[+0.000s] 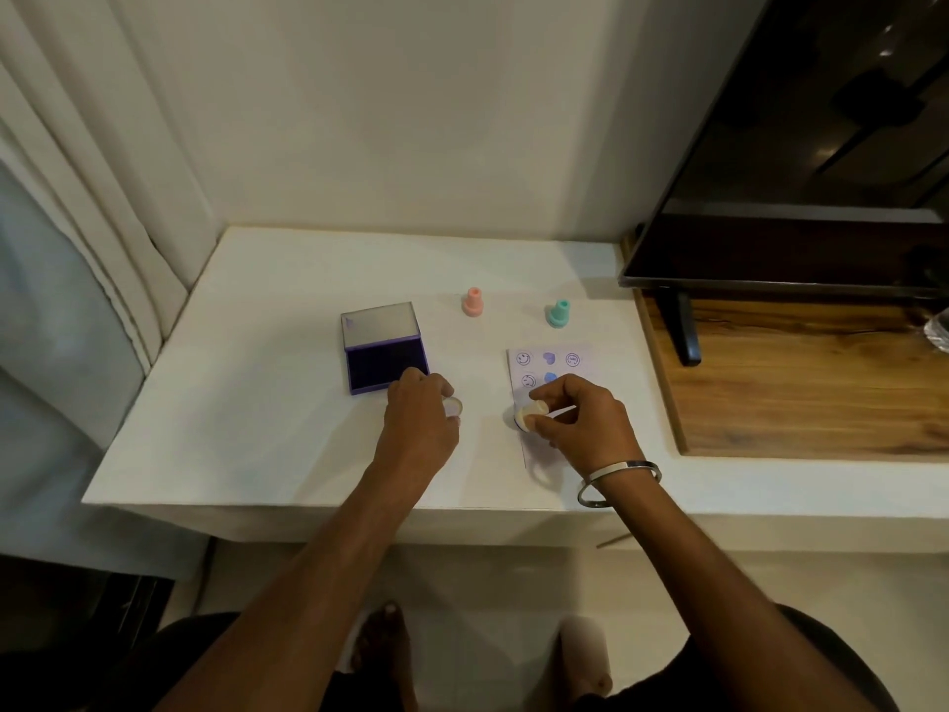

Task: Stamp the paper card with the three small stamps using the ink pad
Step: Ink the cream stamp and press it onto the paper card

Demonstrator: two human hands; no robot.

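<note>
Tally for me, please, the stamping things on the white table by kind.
Stamps: 3 - pink stamp, teal stamp, cream stamp in the right hand
Ink pads: 1 - open ink pad
Paper cards: 1 - paper card
Caps: 1 - cap in the left hand
Total: 6

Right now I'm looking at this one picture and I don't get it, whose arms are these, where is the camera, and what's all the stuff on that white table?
There is no machine here. A person wears a camera on the head, so it looks forward and down at their own two arms. On the white table lies an open purple ink pad with its lid raised, and a paper card that already bears several small round prints. A pink stamp and a teal stamp stand upright behind the card. The right hand, with a metal bangle on its wrist, pinches a cream stamp over the near part of the card. The left hand holds a small pale round thing, perhaps a cap, just in front of the pad. A dark screen stands at the right.
</note>
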